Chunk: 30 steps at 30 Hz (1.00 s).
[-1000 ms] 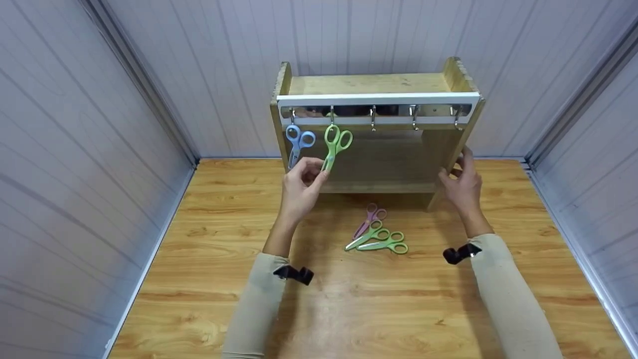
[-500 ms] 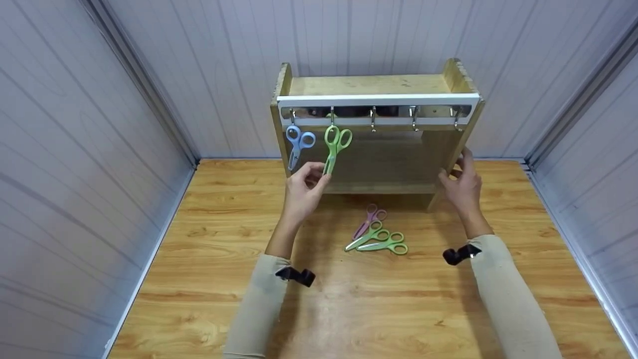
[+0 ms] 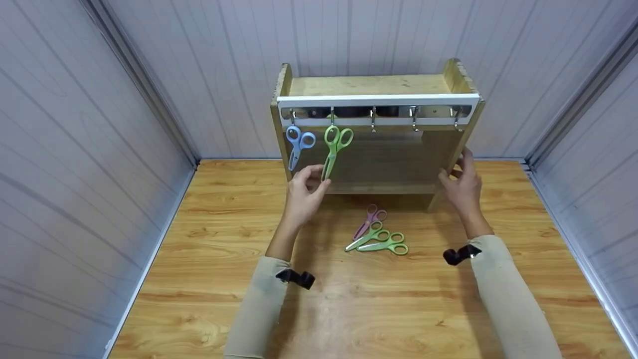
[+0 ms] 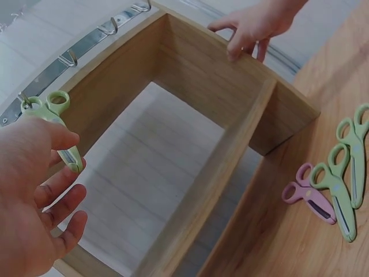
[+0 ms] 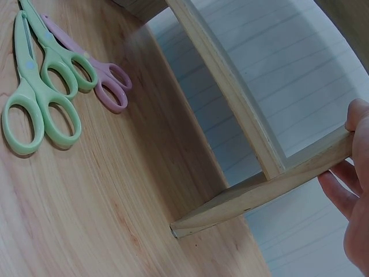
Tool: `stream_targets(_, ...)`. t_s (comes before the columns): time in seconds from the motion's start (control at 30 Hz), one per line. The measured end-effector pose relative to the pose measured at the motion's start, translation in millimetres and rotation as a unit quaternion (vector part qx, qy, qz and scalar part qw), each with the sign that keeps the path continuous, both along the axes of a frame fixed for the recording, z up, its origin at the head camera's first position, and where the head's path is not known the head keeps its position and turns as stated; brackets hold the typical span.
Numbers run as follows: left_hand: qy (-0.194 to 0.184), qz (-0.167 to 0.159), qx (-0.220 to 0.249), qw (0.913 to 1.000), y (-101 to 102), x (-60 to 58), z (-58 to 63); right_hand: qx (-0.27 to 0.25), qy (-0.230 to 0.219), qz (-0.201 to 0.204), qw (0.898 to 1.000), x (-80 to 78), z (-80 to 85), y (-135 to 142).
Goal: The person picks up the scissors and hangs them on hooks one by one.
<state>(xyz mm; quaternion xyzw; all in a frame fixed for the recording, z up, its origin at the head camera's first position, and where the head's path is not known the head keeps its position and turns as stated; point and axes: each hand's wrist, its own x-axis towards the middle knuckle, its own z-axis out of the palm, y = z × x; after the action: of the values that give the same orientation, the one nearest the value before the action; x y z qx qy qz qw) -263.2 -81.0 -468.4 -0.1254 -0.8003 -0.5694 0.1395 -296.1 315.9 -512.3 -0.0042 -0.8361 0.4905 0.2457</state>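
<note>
**Two-Handed Hold: Current Configuration**

The left hand (image 3: pixel 304 192), at the centre of the head view, pinches the blade end of the light-green plastic scissors (image 3: pixel 332 156) between thumb and fingertips; the gap between them is small. The other fingers are spread and slightly bent. One handle loop of these scissors is around the second metal hook from the left (image 3: pixel 332 117).

The right hand (image 3: pixel 462 187), right of centre, grips the right side panel of the pale wooden rack (image 3: pixel 369 85), thumb and fingers on opposite faces.

A white rail (image 3: pixel 349 100) across the rack front carries five hooks. Blue plastic scissors (image 3: pixel 297 146) hang from the leftmost hook.

At lower centre, pink scissors (image 3: pixel 368 223) and two more pairs of green scissors (image 3: pixel 388 243) lie grouped on the wood-grain surface (image 3: pixel 374 309), blades pointing lower left or left.
</note>
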Motion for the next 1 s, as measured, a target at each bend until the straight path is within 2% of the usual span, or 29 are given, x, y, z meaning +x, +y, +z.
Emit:
stream_targets(0.63,0.013,0.014,-0.013,0.9997,-2.2,-3.1,-8.1,-0.009,-0.007,0.003,1.000,0.1,0.6,0.1)
stream_targets(0.87,0.004,0.012,-0.018,0.9998,-3.5,-2.6,-10.9,-0.009,-0.018,0.011,1.000,0.2,1.5,0.6)
stream_targets(1.0,0.016,0.014,-0.021,0.9995,-3.5,-3.9,-13.3,-0.010,-0.023,0.013,1.000,0.1,2.6,1.0)
